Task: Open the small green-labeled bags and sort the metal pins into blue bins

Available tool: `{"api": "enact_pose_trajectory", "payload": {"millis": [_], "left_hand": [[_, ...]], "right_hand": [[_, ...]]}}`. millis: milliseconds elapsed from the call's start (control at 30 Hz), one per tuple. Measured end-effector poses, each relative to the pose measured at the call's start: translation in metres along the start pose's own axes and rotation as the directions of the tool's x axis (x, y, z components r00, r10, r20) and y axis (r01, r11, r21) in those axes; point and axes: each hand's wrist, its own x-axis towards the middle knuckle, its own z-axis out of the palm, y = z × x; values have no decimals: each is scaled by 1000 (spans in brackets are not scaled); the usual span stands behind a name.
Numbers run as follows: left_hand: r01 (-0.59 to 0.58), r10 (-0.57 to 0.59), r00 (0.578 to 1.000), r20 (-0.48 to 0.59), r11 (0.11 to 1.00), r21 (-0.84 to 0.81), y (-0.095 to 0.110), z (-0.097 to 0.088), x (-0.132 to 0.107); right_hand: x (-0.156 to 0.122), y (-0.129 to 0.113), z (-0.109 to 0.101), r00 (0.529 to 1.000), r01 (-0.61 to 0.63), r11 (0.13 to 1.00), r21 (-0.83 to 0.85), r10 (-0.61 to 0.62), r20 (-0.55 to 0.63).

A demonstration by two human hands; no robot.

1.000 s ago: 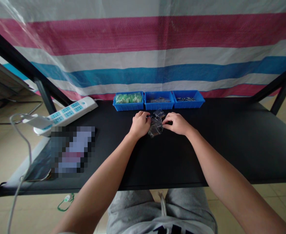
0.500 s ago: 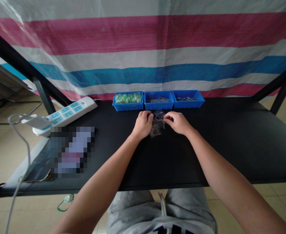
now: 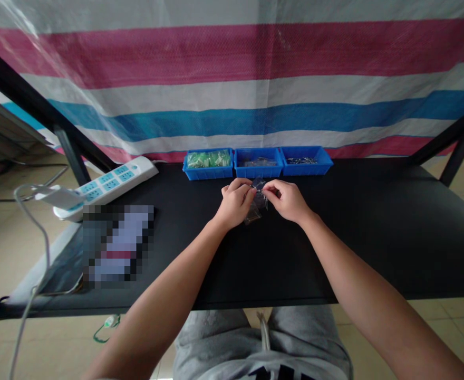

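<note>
My left hand [image 3: 235,203] is closed, its thumb and forefinger pressed together over small clear plastic bags; what lies in the pinch is too small to make out. Facing it, my right hand [image 3: 289,200] pinches a thin metal piece [image 3: 266,203] that points downward from the fingertips. The fingertips of both hands are close together. Just below them, a clear plastic bag [image 3: 252,214] with small brownish contents lies on the black table [image 3: 271,264]. Another clear bag [image 3: 259,183] shows between the hands, partly hidden by the fingers.
Behind my hands stand three blue bins: one with green packets [image 3: 208,174], a middle bin [image 3: 258,172] with clear bags, and a right bin [image 3: 307,169] with thin metal pieces. A power strip [image 3: 109,184] and a blurred-out phone-like object [image 3: 125,243] are at left.
My left hand has shifted slightly right, and its thumb has closed toward the forefinger. My right hand has moved slightly left, so the fingertips are nearer each other.
</note>
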Motion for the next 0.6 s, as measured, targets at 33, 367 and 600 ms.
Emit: {"api": "enact_pose_trajectory", "payload": {"millis": [33, 367, 600], "left_hand": [[-6, 6, 1000, -13, 1000, -11, 0, 0, 0], [-54, 47, 995, -90, 996, -74, -5, 0, 2], [-57, 50, 997, -59, 991, -123, -5, 1, 1]], "right_hand": [[0, 1, 0, 1000, -24, 999, 21, 25, -5], [2, 1, -5, 977, -215, 954, 211, 211, 40], [2, 0, -7, 980, -196, 944, 266, 200, 13]]}}
